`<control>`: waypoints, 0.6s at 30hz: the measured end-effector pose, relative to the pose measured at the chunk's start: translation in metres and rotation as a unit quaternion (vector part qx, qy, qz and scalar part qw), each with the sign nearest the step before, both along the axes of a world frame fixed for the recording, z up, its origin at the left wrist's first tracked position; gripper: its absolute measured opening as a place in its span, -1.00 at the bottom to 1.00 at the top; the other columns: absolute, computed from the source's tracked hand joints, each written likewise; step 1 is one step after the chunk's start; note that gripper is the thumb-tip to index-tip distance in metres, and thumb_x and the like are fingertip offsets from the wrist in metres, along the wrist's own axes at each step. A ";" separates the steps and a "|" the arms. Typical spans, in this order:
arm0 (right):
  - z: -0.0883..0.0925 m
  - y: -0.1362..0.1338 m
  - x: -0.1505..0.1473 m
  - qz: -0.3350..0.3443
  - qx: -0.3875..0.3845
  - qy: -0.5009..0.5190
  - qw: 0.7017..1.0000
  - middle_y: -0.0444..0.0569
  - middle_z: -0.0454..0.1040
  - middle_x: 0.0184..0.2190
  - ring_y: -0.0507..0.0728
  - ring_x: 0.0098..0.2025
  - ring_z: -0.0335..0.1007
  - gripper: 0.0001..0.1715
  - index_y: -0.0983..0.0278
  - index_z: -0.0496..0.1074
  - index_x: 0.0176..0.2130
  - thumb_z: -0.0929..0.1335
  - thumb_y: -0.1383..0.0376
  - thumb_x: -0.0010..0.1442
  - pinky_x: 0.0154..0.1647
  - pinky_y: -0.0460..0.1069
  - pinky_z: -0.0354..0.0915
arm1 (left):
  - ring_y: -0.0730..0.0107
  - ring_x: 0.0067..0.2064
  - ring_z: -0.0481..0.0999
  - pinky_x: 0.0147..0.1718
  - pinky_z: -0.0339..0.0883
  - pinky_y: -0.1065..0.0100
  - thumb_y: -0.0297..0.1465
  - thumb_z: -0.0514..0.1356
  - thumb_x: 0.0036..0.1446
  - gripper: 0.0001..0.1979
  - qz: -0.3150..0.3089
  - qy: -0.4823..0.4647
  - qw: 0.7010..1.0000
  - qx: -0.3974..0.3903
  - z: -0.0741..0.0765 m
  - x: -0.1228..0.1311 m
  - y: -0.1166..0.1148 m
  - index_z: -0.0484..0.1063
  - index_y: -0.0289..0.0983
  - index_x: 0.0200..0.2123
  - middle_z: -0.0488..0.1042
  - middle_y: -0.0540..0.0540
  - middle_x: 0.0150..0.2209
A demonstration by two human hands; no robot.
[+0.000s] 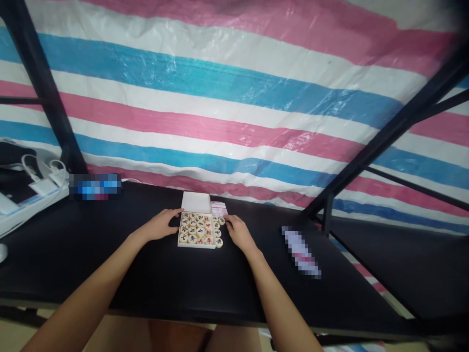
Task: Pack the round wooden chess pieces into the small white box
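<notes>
Left hand [160,226], fingers wide, bracing open box [197,246] on tabletop [154,278], we reckon; right hand [239,233] at loose pieces [218,233] beside box, we can't tell grip. Piece-handling step, seemingly; next calls for neat pinch.

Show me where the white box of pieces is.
In the head view, the white box lies on the black table, just left of centre, between the person's left fingers and right fingers, with loose pieces along its right side.
</notes>
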State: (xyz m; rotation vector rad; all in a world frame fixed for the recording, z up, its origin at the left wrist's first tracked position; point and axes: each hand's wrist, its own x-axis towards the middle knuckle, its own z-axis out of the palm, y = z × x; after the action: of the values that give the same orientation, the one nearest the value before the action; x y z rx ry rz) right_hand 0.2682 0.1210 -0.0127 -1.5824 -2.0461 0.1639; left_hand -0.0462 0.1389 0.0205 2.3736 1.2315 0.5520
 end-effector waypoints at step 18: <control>-0.001 0.003 -0.009 0.011 0.043 -0.024 0.999 0.08 0.34 0.01 0.19 0.01 0.24 -0.34 0.23 0.37 0.06 0.15 0.63 0.04 0.05 0.12 0.23 | 0.12 0.04 0.37 0.04 0.22 0.20 -0.27 0.19 0.05 -0.37 -0.008 0.001 1.000 0.007 -0.001 0.000 0.001 0.18 -0.25 0.20 0.45 -0.18 -0.03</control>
State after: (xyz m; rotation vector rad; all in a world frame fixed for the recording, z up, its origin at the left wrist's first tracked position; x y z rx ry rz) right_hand 0.2588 0.1238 -0.0139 -1.5251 -2.0788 0.0448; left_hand -0.0466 0.1396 0.0191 2.3946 1.2131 0.5542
